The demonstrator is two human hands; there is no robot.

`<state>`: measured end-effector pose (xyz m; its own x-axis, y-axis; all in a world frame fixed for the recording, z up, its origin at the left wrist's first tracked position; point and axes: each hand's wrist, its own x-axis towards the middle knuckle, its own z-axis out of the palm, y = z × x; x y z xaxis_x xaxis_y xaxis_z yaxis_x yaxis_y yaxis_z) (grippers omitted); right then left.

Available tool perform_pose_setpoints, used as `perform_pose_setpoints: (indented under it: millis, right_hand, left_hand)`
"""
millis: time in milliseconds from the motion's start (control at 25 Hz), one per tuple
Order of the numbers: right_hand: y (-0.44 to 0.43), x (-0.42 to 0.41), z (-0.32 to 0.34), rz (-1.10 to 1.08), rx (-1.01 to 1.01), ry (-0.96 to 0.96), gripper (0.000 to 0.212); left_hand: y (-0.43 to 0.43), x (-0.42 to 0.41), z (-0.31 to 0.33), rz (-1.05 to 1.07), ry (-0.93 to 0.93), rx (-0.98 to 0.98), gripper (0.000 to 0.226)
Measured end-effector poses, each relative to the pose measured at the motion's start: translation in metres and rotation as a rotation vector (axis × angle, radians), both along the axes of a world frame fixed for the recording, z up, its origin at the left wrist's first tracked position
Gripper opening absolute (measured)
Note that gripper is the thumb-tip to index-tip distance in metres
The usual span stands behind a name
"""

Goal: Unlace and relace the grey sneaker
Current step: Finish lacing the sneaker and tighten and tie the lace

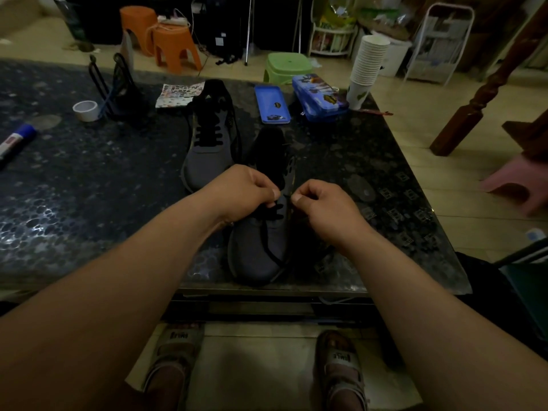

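Over the near edge of the table, the left hand [246, 188] is curled with thumb and forefinger pinching the black lace [274, 215] where it crosses the lower eyelets, and the right hand [323, 203], fingers likewise curled, pinches a strand of that lace just beside it. Both work above the grey sneaker [256, 250], which lies toe toward the person at the front of the dark speckled table [89, 188], a loose run of lace trailing down over its toe. Its upper eyelets look unlaced, though the tongue is too dark to read. Just behind and to the left sits a second grey sneaker [210, 143], fully laced. Farther back lie a blue tin lid [272, 103] and a blue pencil case [318, 96], beside a stack of paper cups [369, 57]. A tape roll [85, 110] rests well to the left.
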<state>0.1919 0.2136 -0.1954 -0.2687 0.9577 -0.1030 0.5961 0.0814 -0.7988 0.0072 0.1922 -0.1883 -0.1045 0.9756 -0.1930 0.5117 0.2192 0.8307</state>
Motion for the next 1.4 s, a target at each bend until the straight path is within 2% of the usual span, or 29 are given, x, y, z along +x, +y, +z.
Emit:
perform_pose_setpoints:
  millis: [240,440,680,880,1040,1160,1280,1400]
  right_hand:
    - [0.001,-0.003,0.002,0.032,0.059,-0.087,0.017]
    - [-0.003,-0.015,0.009,0.035,0.228,-0.325,0.015]
    - [-0.007,-0.024,0.026,0.127,0.3,-0.494,0.011]
    - [-0.012,-0.034,0.036,0.143,0.309,-0.566,0.005]
    - [-0.003,-0.03,0.024,0.085,0.205,-0.454,0.013]
    - [0.003,-0.02,0.008,0.0,0.067,-0.198,0.018]
    - [0.002,-0.012,0.0,-0.072,-0.013,0.011,0.019]
    - [0.001,-0.008,0.0,-0.023,-0.071,0.087,0.011]
  left_hand:
    - [-0.003,0.002,0.002,0.004,0.027,0.026,0.015]
    - [-0.006,0.012,0.006,-0.023,0.191,0.087,0.022]
    - [-0.005,0.012,0.01,-0.073,0.255,0.081,0.02]
    - [-0.009,0.017,0.013,-0.098,0.389,0.142,0.023]
    - [-0.011,0.014,0.009,-0.122,0.44,0.22,0.018]
    - [-0.007,0.004,0.007,-0.157,0.276,0.111,0.023]
    - [-0.001,0.001,0.007,-0.197,0.322,0.09,0.019]
    - [0.002,0.003,0.007,-0.2,0.331,0.087,0.021]
